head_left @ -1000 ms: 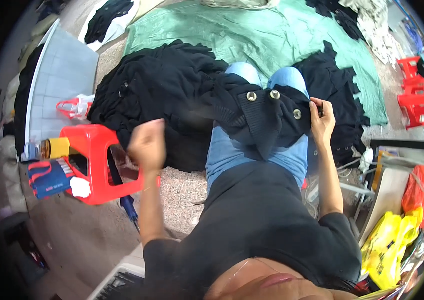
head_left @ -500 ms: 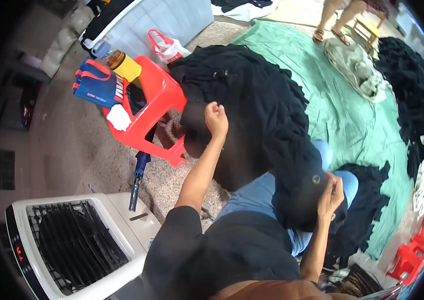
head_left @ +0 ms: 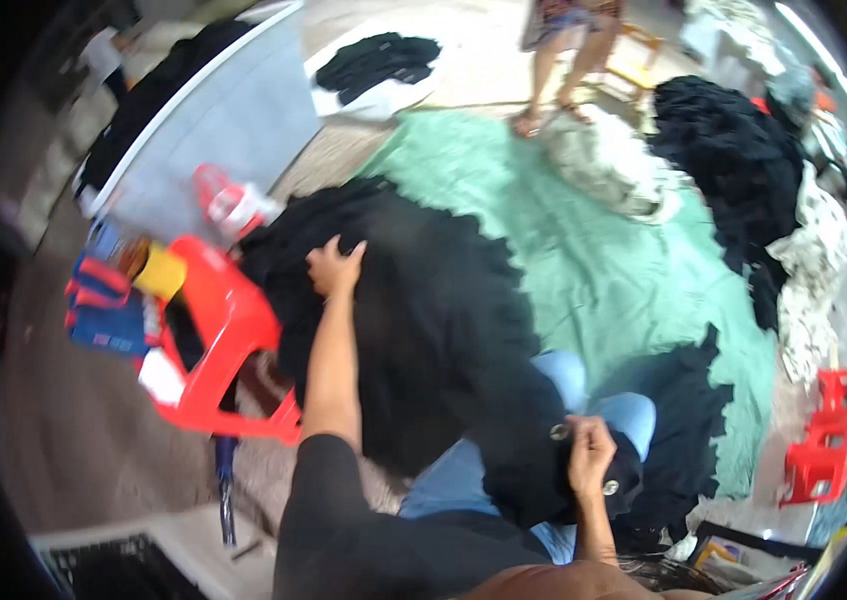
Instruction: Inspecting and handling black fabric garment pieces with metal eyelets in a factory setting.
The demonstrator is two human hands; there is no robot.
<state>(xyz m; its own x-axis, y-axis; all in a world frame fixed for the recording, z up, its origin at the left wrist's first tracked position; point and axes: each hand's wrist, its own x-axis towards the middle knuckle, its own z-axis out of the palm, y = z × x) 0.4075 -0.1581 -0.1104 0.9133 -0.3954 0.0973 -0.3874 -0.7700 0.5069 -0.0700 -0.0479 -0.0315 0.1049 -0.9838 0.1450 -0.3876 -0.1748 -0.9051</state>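
— Head view: left hand [head_left: 336, 268] lies flat, fingers spread, on the black garment pile [head_left: 424, 300]; right hand [head_left: 589, 458] pinches the studded black garment [head_left: 554, 480] on the lap.

— Seemingly mid-sorting; next needs a firm pile grip.

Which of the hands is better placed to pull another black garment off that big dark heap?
Probably the left. The left hand already lies stretched out on top of the pile of black garments, beside the red stool. The right hand is back at the lap, gripping the black garment with metal buttons.
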